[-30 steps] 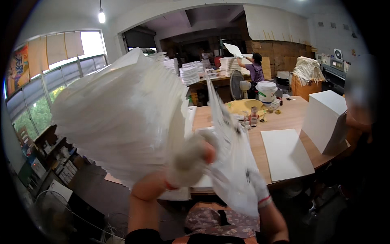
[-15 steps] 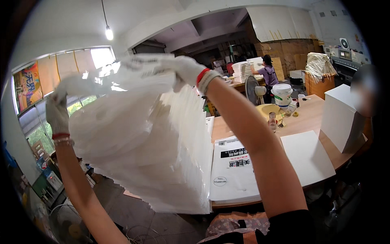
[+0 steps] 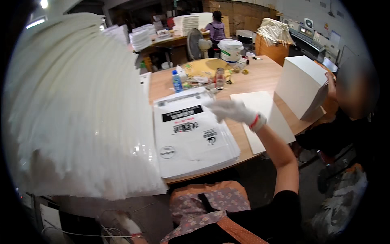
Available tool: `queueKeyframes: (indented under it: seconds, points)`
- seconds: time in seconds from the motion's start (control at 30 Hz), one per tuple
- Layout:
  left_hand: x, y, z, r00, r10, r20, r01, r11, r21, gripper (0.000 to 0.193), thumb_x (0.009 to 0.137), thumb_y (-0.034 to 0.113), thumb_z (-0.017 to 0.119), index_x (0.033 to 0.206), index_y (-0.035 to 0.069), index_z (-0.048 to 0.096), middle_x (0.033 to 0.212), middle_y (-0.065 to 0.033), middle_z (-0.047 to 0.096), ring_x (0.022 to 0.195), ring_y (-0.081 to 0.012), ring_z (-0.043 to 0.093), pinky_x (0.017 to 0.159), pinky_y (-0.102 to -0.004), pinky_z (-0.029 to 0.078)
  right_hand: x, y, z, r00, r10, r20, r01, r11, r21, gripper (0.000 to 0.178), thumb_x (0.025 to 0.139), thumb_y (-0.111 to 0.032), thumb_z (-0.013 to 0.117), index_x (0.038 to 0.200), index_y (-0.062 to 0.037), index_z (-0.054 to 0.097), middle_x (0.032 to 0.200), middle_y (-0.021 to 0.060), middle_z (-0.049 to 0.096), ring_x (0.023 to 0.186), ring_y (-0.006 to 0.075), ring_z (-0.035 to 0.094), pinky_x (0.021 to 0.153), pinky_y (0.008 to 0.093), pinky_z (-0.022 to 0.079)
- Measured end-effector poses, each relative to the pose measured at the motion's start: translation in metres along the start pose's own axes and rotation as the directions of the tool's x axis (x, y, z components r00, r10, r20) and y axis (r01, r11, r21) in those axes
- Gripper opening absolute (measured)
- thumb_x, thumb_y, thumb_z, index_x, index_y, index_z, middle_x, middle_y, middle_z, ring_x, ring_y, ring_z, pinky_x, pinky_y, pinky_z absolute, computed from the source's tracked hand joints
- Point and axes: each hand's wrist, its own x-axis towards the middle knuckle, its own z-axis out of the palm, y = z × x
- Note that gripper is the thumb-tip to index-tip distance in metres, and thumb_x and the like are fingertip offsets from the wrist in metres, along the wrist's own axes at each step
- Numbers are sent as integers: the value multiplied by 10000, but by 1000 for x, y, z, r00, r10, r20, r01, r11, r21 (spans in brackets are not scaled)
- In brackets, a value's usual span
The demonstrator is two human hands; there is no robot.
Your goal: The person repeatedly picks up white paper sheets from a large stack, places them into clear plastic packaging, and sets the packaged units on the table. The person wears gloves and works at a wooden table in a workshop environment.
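Note:
My right hand (image 3: 233, 112), in a white knitted glove with a red cuff, hovers above the right edge of a pile of printed white plastic bags (image 3: 183, 150). Its fingers stretch leftward, apart from anything held, though slightly blurred. Low in the picture, beneath the tall stack, my left hand (image 3: 131, 228) shows as a smeared white glove; its fingers cannot be made out. A tall stack of white packs in clear glossy film (image 3: 81, 110) fills the left side. Right of the bags lies a flat white sheet or board (image 3: 264, 122).
A blue-labelled bottle (image 3: 177, 81), a glass jar (image 3: 219, 78) and a white bucket (image 3: 230, 51) stand farther back on the wooden table (image 3: 260, 73). At right, a seated person's hand touches a tall white paper block (image 3: 302, 87). Behind, a fan (image 3: 195, 42) stands near another person (image 3: 215, 32).
Both hands have left the top of the tall stack. The right came down over the printed bags; the left dropped low beside my body. My view has turned right and downward.

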Motion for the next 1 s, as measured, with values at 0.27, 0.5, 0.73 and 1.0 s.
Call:
queueKeyframes:
  seconds: [0.27, 0.5, 0.73, 1.0]
  points:
    - [-204, 87, 81, 651, -16, 759, -98, 990, 106, 204, 913, 178, 362, 821, 106, 530, 675, -58, 556, 515, -202, 524, 471, -389, 422, -244, 292, 26, 797, 166, -581, -597, 368, -713, 532, 815, -399, 613, 1234, -93, 499, 1194, 164, 499, 1130, 365, 446, 952, 467, 368]
    - [-183, 174, 188, 456, -517, 724, 184, 851, 492, 158, 886, -5, 492, 1040, -11, 455, 852, -93, 557, 695, -186, 610, 626, -313, 531, -286, 243, 23, 881, -160, -445, -354, 400, -845, 292, 777, -251, 635, 1014, -108, 543, 992, 130, 539, 958, 352, 524, 787, 459, 433]
    - [-309, 262, 391, -483, -215, 849, 130, 941, 312, 284, 934, 177, 542, 1144, -14, 525, 1020, -103, 606, 956, -218, 588, 842, -309, 476, -289, 249, -3, 628, -30, -778, -560, 676, -478, 81, 835, -171, 574, 830, -174, 655, 715, 107, 613, 677, 311, 608, 584, 403, 484]
    - [-367, 296, 478, -492, -362, 792, 410, 706, 577, 204, 740, 88, 475, 933, 30, 501, 815, -73, 516, 621, -212, 509, 562, -349, 506, -345, 152, 42, 751, 186, -634, -218, 976, 28, 240, 845, -266, 590, 1002, -86, 614, 925, 100, 627, 834, 284, 600, 724, 417, 484]
